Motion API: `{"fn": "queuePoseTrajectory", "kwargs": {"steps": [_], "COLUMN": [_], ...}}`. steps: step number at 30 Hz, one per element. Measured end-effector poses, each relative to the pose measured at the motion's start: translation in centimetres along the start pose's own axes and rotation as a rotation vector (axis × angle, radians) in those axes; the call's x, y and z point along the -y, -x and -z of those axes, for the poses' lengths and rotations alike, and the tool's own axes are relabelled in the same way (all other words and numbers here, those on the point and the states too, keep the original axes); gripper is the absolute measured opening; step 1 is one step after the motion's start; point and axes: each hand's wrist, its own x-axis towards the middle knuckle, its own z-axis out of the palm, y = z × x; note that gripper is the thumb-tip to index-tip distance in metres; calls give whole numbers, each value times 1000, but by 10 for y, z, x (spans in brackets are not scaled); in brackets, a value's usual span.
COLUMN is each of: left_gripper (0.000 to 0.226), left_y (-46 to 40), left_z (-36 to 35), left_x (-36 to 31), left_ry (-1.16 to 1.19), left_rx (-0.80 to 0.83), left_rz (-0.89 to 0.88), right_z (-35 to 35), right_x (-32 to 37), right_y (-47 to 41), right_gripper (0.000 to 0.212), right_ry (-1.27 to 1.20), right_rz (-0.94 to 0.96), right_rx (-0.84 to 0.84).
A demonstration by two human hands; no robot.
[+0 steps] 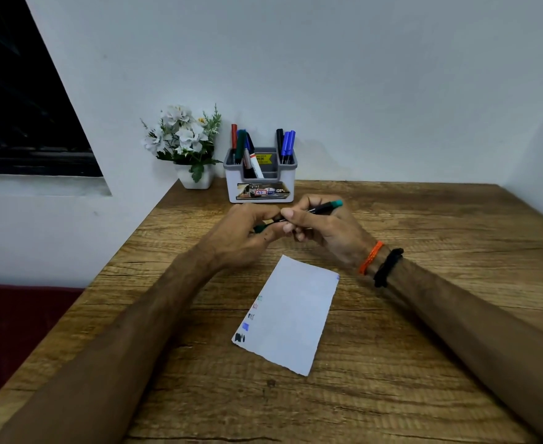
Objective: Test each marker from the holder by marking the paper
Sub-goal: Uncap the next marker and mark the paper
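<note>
Both hands hold a green marker (pixel 308 211) above the paper (pixel 291 315): right hand (pixel 324 227) fingers grasping the barrel, left hand (pixel 247 233) fingers pinching its cap end. Whether capping or uncapping is unclear; the holder (pixel 260 174) sits at twelve o'clock.

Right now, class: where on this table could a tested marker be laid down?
Bare table lies right of the paper and near its front edge. It is crowded by the holder, the flower pot and both hands.

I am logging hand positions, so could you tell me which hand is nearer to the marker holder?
Right, narrowly. The right hand sits just in front of the marker holder, gripping the green marker; the left hand holds its other end, slightly nearer the person.
</note>
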Motion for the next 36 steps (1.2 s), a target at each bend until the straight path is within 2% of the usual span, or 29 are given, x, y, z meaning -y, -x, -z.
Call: {"fn": "queuePoseTrajectory", "kwargs": {"steps": [6, 10, 13, 17, 21, 24, 27, 30, 36], "left_gripper": [40, 35, 29, 21, 11, 13, 25, 29, 29], "left_y": [0, 3, 5, 7, 6, 7, 7, 7, 4], "left_z": [7, 11, 11, 11, 11, 8, 6, 7, 11], "left_x": [10, 13, 10, 10, 15, 17, 16, 16, 13], "left_ry": [6, -63, -74, -4, 57, 63, 74, 62, 17], "left_rx": [67, 138, 144, 199, 227, 257, 262, 273, 357], "left_rz": [177, 256, 241, 179, 157, 128, 108, 102, 109], "right_z": [-1, 0, -1, -7, -11, -14, -18, -21, -23], "right_x": [5, 8, 10, 15, 17, 15, 11, 7, 9], "right_y": [3, 3, 4, 10, 22, 31, 37, 38, 42], "right_gripper": [11, 12, 4, 29, 31, 17, 8, 16, 16], "right_ry": [104, 69, -29, -152, -194, -140, -49, -6, 75], "right_rz": [71, 39, -22, -120, -164, -161, -170, -198, -184], "right_rx": [-145, -186, -123, 18, 117, 152, 141, 156, 165]}}
